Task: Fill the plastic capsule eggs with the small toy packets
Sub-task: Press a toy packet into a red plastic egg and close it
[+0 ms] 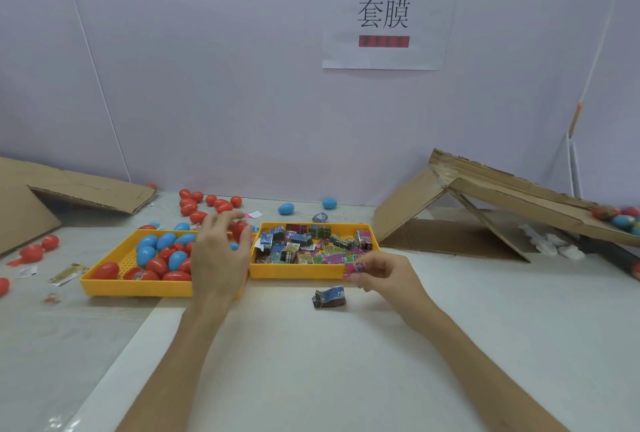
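Right hand (pixel 384 275) pinches a small pink toy packet (pixel 354 268) between thumb and fingertips, just outside the front right corner of the yellow plastic tray of packets (pixel 298 272). Left hand (pixel 218 251) hovers with fingers spread wide, nothing held, over the second yellow tray (pixel 138 287) to the left of it, which holds red and blue plastic capsule eggs (pixel 157 265). Recommendation: select one egg, take it firmly, and keep the packet folded small. A blue packet (pixel 329 297) lies loose just in front of the packet tray.
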`<control>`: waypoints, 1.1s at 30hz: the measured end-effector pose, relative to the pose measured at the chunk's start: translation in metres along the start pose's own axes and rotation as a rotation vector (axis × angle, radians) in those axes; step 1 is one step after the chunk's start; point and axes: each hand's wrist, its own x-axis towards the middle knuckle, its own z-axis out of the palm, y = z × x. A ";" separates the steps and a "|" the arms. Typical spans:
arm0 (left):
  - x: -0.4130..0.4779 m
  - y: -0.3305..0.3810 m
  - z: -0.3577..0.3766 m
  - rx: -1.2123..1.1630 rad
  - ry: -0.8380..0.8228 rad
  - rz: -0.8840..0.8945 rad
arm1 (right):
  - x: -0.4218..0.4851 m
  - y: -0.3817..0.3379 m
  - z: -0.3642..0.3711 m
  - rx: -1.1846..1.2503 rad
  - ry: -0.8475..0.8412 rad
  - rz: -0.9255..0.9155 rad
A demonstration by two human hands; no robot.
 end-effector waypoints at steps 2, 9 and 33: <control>-0.008 0.019 0.008 -0.210 -0.077 0.055 | 0.000 0.000 0.001 0.029 -0.021 0.018; -0.045 0.053 0.035 -0.410 -0.628 -0.008 | -0.005 -0.006 0.003 0.130 -0.125 0.079; -0.048 0.059 0.033 -0.649 -0.794 -0.312 | -0.005 -0.010 0.009 0.069 -0.065 -0.041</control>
